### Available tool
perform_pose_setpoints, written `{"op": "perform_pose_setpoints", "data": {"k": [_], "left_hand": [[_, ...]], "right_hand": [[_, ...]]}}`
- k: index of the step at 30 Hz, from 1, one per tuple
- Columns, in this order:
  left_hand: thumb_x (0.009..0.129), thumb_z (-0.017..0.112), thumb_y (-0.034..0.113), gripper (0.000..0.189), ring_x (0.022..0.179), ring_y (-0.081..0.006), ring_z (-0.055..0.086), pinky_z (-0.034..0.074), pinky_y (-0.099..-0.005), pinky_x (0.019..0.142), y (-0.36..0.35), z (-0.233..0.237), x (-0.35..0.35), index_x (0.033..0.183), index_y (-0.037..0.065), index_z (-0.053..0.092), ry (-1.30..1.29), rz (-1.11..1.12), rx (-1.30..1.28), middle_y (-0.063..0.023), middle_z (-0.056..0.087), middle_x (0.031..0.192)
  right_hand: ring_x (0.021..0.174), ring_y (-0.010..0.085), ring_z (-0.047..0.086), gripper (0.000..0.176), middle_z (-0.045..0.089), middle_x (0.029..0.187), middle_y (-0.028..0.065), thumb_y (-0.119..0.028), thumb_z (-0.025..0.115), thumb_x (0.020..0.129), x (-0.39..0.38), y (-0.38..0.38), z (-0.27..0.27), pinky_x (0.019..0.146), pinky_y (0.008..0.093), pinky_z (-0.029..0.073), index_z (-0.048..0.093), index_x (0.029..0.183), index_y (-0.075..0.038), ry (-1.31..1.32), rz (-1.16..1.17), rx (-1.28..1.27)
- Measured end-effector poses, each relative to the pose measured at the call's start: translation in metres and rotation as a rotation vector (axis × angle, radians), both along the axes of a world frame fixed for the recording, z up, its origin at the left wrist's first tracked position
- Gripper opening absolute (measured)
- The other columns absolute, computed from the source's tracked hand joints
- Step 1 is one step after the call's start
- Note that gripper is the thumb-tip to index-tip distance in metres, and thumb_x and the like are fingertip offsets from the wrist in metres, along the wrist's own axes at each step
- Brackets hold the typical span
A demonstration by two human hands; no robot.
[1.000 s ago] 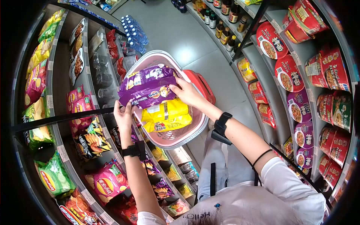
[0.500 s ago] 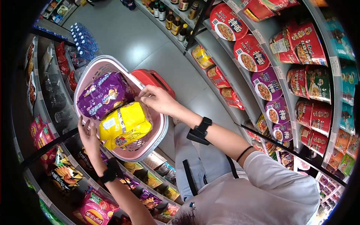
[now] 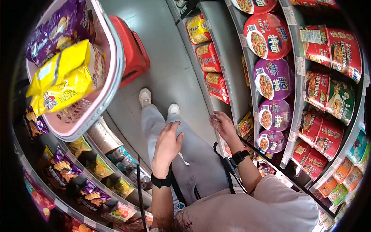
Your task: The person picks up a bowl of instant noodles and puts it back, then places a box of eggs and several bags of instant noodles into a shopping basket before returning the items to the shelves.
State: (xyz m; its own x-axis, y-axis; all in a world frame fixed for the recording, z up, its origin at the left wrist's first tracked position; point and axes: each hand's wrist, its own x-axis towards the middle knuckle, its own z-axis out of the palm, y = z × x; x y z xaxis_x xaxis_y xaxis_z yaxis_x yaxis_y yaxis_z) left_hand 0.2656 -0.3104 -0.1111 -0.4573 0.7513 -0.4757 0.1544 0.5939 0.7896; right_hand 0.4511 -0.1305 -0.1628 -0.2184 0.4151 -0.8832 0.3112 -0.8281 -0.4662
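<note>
My left hand [image 3: 169,146] hovers over my grey trousers, its fingers stretched out and thumb apart, holding nothing. Further right, my right hand [image 3: 224,125] is in the air by the lower noodle shelves, open, with fingers slightly bent. Neither hand touches the pink basket [image 3: 109,79], which stands at the upper left on stacked baskets or a grey-rimmed one. Inside it lie a purple snack bag [image 3: 58,33] and a shiny yellow package [image 3: 71,79], side by side.
A red plastic stool [image 3: 129,50] stands beside the basket. Shelves on the right carry red noodle bowls [image 3: 267,36], purple noodle bowls [image 3: 273,79] and red noodle tubs [image 3: 344,52]. Yellow and red packs [image 3: 208,57] fill a low shelf. Chip bags [image 3: 63,166] line the lower left.
Both hands have left the basket and its packages and come back near my body. The view has turned, so the basket now appears further up and left.
</note>
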Motion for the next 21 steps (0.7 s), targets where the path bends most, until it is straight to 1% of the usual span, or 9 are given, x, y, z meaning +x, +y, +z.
{"op": "perform_pose_setpoints", "data": {"k": [3,7,8,11,12,15,16,20,21], "left_hand": [[0.078,0.058,0.01,0.031,0.086,-0.037,0.056,0.047,-0.0424,0.074,-0.004,-0.015,0.038,0.105,-0.001,0.051,-0.044,-0.026,-0.075,-0.021,0.055,0.097],[0.078,0.058,0.011,0.03,0.083,-0.0365,0.056,0.047,-0.042,0.072,-0.018,-0.03,0.06,0.104,-0.001,0.05,-0.08,0.002,-0.093,-0.0205,0.055,0.096],[0.078,0.058,0.011,0.03,0.083,-0.0364,0.056,0.047,-0.0419,0.072,-0.02,-0.032,0.059,0.105,-0.001,0.05,-0.085,0.0,-0.109,-0.0205,0.055,0.096],[0.078,0.058,0.01,0.031,0.083,-0.0363,0.056,0.047,-0.0414,0.072,-0.03,-0.038,0.055,0.105,-0.002,0.05,-0.082,0.002,-0.135,-0.0205,0.055,0.095],[0.077,0.058,0.01,0.031,0.083,-0.0363,0.056,0.047,-0.0413,0.072,-0.032,-0.043,0.051,0.105,-0.002,0.05,-0.068,0.013,-0.127,-0.0206,0.055,0.094],[0.077,0.059,0.009,0.031,0.083,-0.0366,0.056,0.047,-0.0412,0.073,-0.03,-0.054,0.041,0.105,-0.003,0.05,-0.042,0.031,-0.102,-0.0212,0.055,0.093],[0.077,0.059,0.009,0.031,0.082,-0.0367,0.056,0.047,-0.0412,0.073,-0.027,-0.057,0.038,0.105,-0.003,0.05,-0.033,0.032,-0.09,-0.0214,0.055,0.092],[0.077,0.059,0.009,0.032,0.083,-0.0376,0.057,0.047,-0.0416,0.073,-0.002,-0.066,0.027,0.105,-0.003,0.05,-0.006,0.001,-0.035,-0.0222,0.055,0.093],[0.077,0.059,0.009,0.032,0.083,-0.0378,0.057,0.047,-0.0417,0.074,0.007,-0.066,0.025,0.105,-0.003,0.05,-0.011,-0.009,-0.039,-0.0223,0.055,0.093]], "right_hand": [[0.091,0.0247,0.057,0.035,0.052,0.108,0.014,-0.013,0.049,0.085,0.046,-0.007,-0.018,0.077,0.0323,0.047,0.042,0.118,-0.001,-0.2,0.076,0.049],[0.092,0.0267,0.057,0.041,0.048,0.109,0.013,-0.011,0.05,0.084,0.094,-0.013,-0.05,0.074,0.0346,0.048,0.037,0.123,-0.003,-0.306,0.004,0.103],[0.09,0.026,0.057,0.046,0.048,0.109,0.0118,-0.009,0.05,0.083,0.095,-0.013,-0.052,0.073,0.0346,0.049,0.033,0.125,-0.005,-0.343,-0.004,0.116],[0.088,0.0252,0.057,0.05,0.048,0.108,0.0103,-0.009,0.052,0.083,0.093,-0.012,-0.061,0.073,0.035,0.049,0.029,0.127,-0.006,-0.357,-0.03,0.231],[0.089,0.024,0.055,0.054,0.049,0.107,0.0092,-0.01,0.055,0.082,0.092,-0.008,-0.067,0.072,0.0352,0.048,0.027,0.128,-0.007,-0.338,-0.098,0.235],[0.091,0.023,0.054,0.06,0.046,0.112,0.0098,-0.012,0.058,0.081,0.085,0.011,-0.073,0.072,0.0347,0.048,0.023,0.13,-0.008,-0.341,-0.14,0.319],[0.094,0.0227,0.052,0.071,0.041,0.121,0.0115,-0.014,0.06,0.081,0.081,0.018,-0.072,0.072,0.0344,0.047,0.015,0.135,-0.011,-0.329,-0.219,0.344],[0.097,0.025,0.051,0.081,0.033,0.13,0.0126,-0.014,0.059,0.081,0.078,0.058,-0.076,0.075,0.0355,0.046,0.003,0.139,-0.015,-0.364,-0.294,0.518],[0.097,0.0252,0.051,0.08,0.033,0.13,0.0123,-0.014,0.059,0.081,0.077,0.067,-0.075,0.076,0.0358,0.046,0.003,0.139,-0.015,-0.361,-0.307,0.522]]}}
